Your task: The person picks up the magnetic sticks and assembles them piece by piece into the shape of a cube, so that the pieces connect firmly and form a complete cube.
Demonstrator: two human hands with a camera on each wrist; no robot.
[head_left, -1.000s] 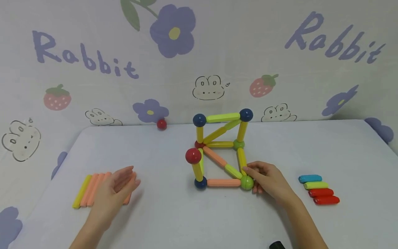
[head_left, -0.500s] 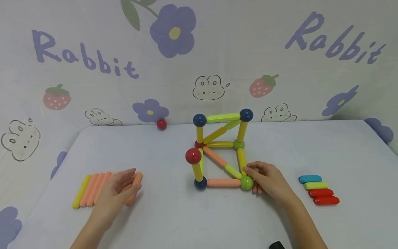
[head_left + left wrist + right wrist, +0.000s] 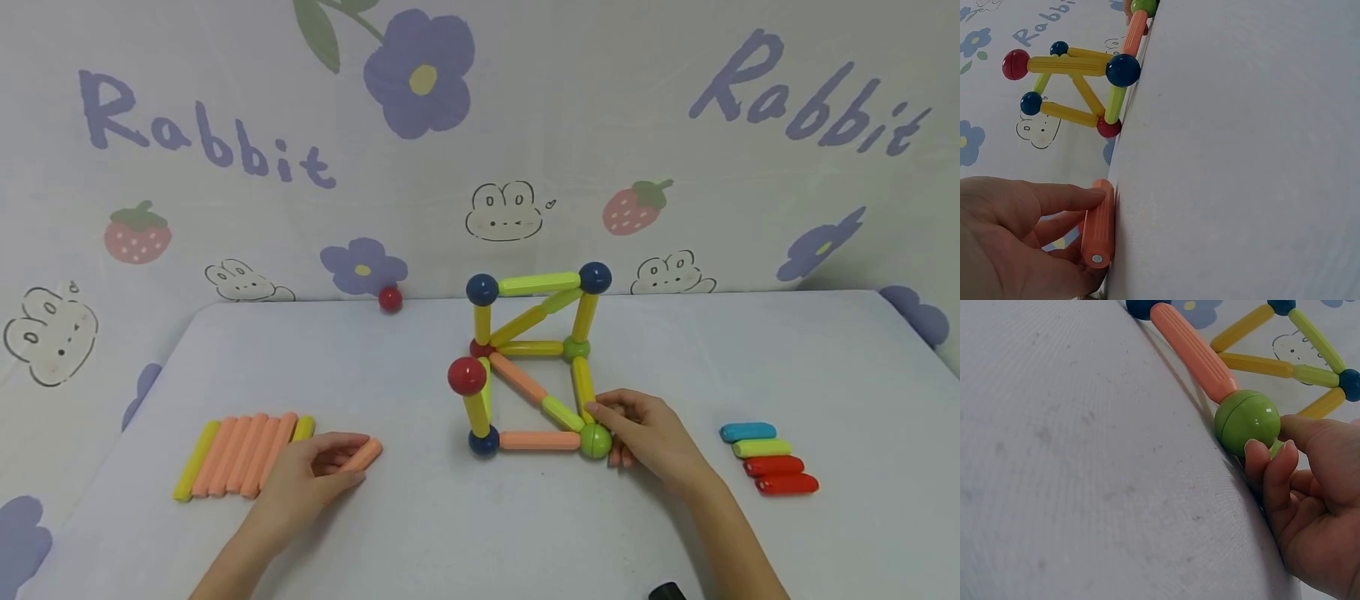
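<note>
My left hand (image 3: 303, 483) pinches an orange magnetic rod (image 3: 362, 456) just above the table. In the left wrist view, the rod (image 3: 1099, 225) lies between thumb and fingers, its metal end showing. At the middle stands a frame of magnetic rods and balls, with a red ball (image 3: 467, 376) on its front left upright and blue balls (image 3: 595, 277) at the back top. My right hand (image 3: 652, 437) grips its front right corner at the green ball (image 3: 596, 441), close to a yellow rod (image 3: 582, 387). In the right wrist view, curled fingers touch the green ball (image 3: 1247, 423).
A row of orange rods (image 3: 243, 454) with yellow rods at both ends lies left. Blue, lime and red short rods (image 3: 780, 483) lie right. A loose red ball (image 3: 390, 300) sits at the back edge. A black object (image 3: 667, 591) shows at the front.
My left hand has drawn an orange rod rightward from the row, tilting it and uncovering a yellow rod at the row's end. The right hand and the frame stay in place.
</note>
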